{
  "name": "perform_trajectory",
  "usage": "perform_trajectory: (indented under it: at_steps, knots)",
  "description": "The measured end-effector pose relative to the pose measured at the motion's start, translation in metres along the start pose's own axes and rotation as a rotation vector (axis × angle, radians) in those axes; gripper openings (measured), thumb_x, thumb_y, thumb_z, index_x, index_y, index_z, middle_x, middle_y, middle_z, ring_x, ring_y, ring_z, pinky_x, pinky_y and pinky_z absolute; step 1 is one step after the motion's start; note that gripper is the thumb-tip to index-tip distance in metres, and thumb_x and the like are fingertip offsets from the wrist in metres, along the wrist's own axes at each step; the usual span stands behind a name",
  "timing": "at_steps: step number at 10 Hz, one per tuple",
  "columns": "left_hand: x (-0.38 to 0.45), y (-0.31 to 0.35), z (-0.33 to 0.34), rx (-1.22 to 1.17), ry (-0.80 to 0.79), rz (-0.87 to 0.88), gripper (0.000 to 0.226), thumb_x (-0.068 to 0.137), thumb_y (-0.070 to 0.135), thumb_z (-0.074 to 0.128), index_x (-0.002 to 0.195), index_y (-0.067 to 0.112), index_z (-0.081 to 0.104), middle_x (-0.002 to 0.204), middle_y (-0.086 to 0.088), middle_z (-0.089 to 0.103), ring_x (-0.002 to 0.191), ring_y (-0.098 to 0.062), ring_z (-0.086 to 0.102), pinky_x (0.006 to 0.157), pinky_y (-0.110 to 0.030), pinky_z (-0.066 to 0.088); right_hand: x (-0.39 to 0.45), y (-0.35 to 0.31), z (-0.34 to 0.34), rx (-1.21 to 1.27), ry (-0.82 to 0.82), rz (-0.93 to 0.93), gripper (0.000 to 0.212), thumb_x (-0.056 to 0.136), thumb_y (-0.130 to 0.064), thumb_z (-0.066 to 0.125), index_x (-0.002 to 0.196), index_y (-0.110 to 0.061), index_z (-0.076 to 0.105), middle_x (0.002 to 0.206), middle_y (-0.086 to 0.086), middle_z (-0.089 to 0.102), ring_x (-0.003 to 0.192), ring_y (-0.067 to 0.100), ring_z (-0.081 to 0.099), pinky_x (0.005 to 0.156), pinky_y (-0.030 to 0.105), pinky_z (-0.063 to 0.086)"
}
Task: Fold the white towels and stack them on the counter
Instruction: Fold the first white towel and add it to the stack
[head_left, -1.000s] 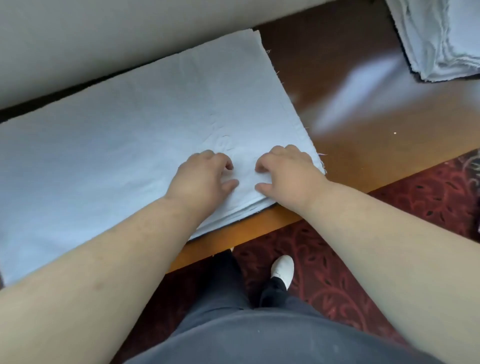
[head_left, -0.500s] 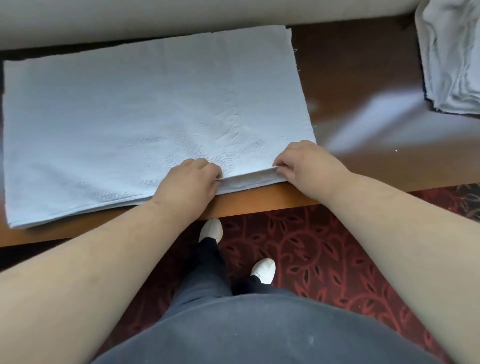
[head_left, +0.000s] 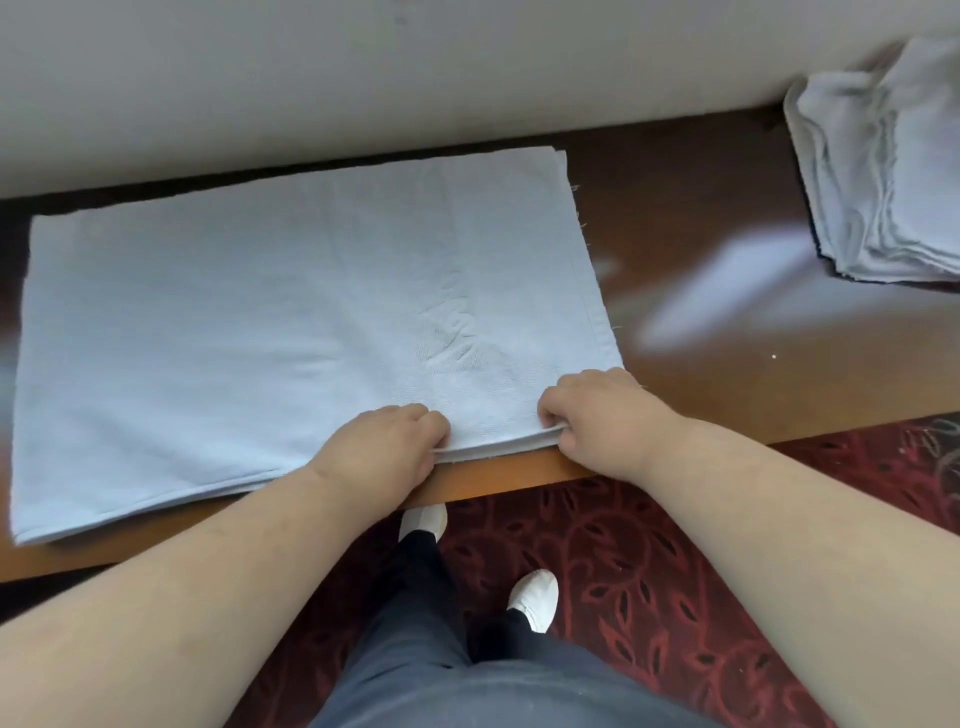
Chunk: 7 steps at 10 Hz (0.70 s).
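Nearest the camera: dark grey trousers (head_left: 467, 675) and two white shoes (head_left: 535, 597) standing on a dark red patterned carpet (head_left: 649, 582). Both bare forearms reach forward from the lower corners to the near edge of the wooden counter (head_left: 727, 332). Left hand (head_left: 384, 449) sits at the counter's front lip, fingers curled over the near edge of the white towel (head_left: 270, 332), gripping the layered hem; thumb is hidden under the cloth, cannot tell its exact hold. Right hand (head_left: 602, 415) is just to the right of it, near the towel's front right corner, fingers curled and pinching the top layers, which are lifted slightly off the ones below. The two hands are apart, a short strip of towel edge showing between them. The towel lies flat and folded on the counter as a wide rectangle, several layers visible along its front edge, long side running left to right, near edge almost flush with the counter's front. A few shallow creases show in the cloth just beyond the hands; loose threads fringe the right side. Further off, at the right rear of the counter, a stack of folded white towels (head_left: 883, 182), well apart from the one being handled. Behind everything, a pale plain wall (head_left: 363, 78).
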<state>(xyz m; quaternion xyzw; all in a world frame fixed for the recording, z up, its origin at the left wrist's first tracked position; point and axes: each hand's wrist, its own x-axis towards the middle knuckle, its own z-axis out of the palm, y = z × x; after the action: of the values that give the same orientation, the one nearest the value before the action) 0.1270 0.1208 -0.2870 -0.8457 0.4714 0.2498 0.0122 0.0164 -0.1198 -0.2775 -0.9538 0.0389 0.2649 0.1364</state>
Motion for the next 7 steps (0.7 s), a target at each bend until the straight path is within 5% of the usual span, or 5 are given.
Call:
perform_trajectory:
  at_steps: [1,4,5,6,7]
  knots:
    - [0.009,-0.003,-0.023,-0.142,-0.086,-0.023,0.022,0.093,0.058,0.045,0.099,0.038,0.051,0.093,0.018,0.054,0.086,-0.005,0.055,0.072,-0.026,0.045,0.006,-0.007,-0.012,0.11,-0.035,0.102,0.023,0.087,-0.051,0.047,0.088,-0.032,0.057,0.088,-0.012,0.06,0.086,0.016,0.057,0.086,0.037,0.045]
    - [0.15,-0.008,-0.083,-0.135,0.039,-0.057,0.019,0.094,0.037,0.045,0.098,0.027,0.059,0.099,0.005,0.056,0.093,-0.02,0.056,0.079,-0.035,0.051,0.01,-0.012,-0.004,0.385,0.22,0.5,0.024,0.096,-0.048,0.052,0.108,-0.027,0.055,0.102,-0.01,0.055,0.096,0.017,0.055,0.084,0.033,0.045]
    - [0.204,0.004,-0.111,-0.171,0.061,-0.04,0.025,0.095,0.031,0.043,0.112,0.024,0.06,0.11,-0.002,0.061,0.097,-0.026,0.06,0.082,-0.035,0.051,0.003,-0.019,0.005,0.506,0.419,0.704,0.04,0.091,-0.048,0.063,0.126,-0.032,0.054,0.121,-0.01,0.045,0.115,0.014,0.042,0.097,0.029,0.04]
    - [0.267,0.007,-0.142,-0.428,0.16,-0.134,0.057,0.096,0.023,0.045,0.15,0.019,0.027,0.135,-0.012,0.054,0.114,-0.033,0.058,0.094,-0.039,0.048,0.0,-0.022,0.008,0.749,0.488,0.933,0.08,0.079,-0.048,0.077,0.145,-0.031,0.036,0.138,-0.008,0.044,0.128,0.017,0.041,0.105,0.035,0.042]
    - [0.308,0.012,-0.156,-0.701,0.088,-0.288,0.048,0.093,0.02,0.049,0.139,0.022,0.037,0.1,-0.008,0.067,0.073,-0.022,0.069,0.065,-0.028,0.056,0.001,-0.02,0.007,0.956,0.422,1.003,0.09,0.075,-0.043,0.082,0.147,-0.028,0.029,0.13,-0.005,0.053,0.109,0.016,0.059,0.09,0.036,0.055]
